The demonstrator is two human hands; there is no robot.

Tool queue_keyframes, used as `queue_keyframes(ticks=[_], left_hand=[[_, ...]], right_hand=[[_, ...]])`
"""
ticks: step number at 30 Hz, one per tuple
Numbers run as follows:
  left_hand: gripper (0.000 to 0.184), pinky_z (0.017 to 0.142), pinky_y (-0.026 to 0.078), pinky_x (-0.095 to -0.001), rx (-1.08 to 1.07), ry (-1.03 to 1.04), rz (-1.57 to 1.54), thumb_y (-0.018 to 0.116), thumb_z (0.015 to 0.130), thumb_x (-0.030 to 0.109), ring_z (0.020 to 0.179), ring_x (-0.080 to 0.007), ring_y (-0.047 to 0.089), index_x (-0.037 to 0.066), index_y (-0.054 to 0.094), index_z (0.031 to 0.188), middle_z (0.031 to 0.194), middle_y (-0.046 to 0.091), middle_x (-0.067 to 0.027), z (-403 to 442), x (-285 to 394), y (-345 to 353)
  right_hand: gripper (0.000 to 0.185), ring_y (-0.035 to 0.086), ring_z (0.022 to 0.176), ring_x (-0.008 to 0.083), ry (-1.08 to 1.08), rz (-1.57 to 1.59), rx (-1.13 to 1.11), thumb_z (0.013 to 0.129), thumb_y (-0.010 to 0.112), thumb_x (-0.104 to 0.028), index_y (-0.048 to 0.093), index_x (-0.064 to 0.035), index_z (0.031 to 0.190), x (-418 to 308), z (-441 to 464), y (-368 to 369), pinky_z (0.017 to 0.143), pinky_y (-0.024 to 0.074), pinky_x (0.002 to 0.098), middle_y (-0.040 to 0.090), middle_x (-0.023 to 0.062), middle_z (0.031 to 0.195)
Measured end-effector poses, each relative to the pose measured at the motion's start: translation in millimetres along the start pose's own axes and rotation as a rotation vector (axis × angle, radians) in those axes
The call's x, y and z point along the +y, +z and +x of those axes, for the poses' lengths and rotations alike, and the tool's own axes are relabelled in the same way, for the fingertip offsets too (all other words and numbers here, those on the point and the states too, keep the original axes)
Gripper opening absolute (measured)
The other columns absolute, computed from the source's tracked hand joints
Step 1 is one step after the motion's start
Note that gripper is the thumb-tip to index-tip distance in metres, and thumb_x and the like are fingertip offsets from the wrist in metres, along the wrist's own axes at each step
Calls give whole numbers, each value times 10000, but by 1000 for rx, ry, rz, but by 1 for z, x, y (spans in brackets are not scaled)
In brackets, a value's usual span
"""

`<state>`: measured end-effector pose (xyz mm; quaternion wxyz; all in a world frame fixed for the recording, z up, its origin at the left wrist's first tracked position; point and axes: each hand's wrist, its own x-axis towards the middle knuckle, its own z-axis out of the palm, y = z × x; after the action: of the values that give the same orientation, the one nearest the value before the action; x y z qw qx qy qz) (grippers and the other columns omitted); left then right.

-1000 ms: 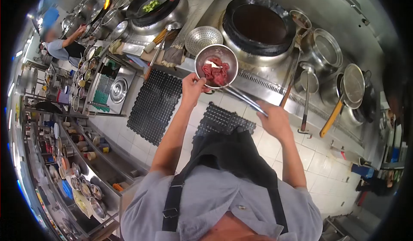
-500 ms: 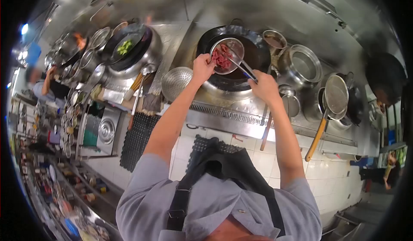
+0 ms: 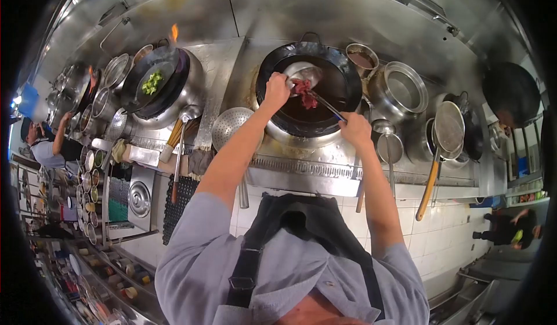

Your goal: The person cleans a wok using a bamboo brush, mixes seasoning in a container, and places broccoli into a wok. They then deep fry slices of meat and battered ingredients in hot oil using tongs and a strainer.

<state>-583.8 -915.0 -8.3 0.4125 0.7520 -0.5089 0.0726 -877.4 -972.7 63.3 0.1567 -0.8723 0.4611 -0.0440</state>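
Over the large black wok [image 3: 342, 122], my left hand [image 3: 277, 91] grips the rim of a small metal bowl [image 3: 306, 73], which is tipped to one side. Red raw meat [image 3: 304, 91] is at the bowl's lower edge, above the dark liquid in the wok. My right hand [image 3: 355, 130] is closed on the handle end of a long metal utensil [image 3: 328, 107], whose far end reaches the meat. A perforated ladle [image 3: 230, 126] lies left of the wok.
Left stands another wok [image 3: 132, 87] holding green vegetables [image 3: 152, 83], with a flame behind. Pots [image 3: 404, 87] and a yellow-handled strainer [image 3: 449, 126] are at the right. One person [image 3: 49, 148] works far left; another [image 3: 510, 229] is far right.
The bowl has moved from in front of the stove to over the wok and tilted. The meat has slid to its edge. Both hands have moved forward with the bowl and utensil.
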Motion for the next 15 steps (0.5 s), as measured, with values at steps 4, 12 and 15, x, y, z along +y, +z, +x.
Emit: queue_keyframes(ticks=[4,12,15], left_hand=[[128,807,506,-541,11,-53,61,593,750,-30,918,-464,614,-52,664,853,968,611,-265,14,-12,-22],[126,729,501,-522,65,3,-10,668,728,64,820,-471,617,-50,614,739,825,623,-281,10,-15,-39],[120,737,493,-537,-8,-66,-66,639,724,58,817,-490,610,-59,612,728,797,617,-300,1,-1,-46]], right_hand=[[385,665,1017,361,17,-30,22,849,671,-262,675,-157,1219,9,6,1,899,519,461,701,181,1068],[382,661,989,387,-78,15,78,856,648,-247,650,-142,1224,-47,-10,-26,859,522,477,697,215,998],[375,652,1004,391,-76,55,9,850,655,-247,669,-147,1211,-38,-11,-14,880,513,469,701,198,996]])
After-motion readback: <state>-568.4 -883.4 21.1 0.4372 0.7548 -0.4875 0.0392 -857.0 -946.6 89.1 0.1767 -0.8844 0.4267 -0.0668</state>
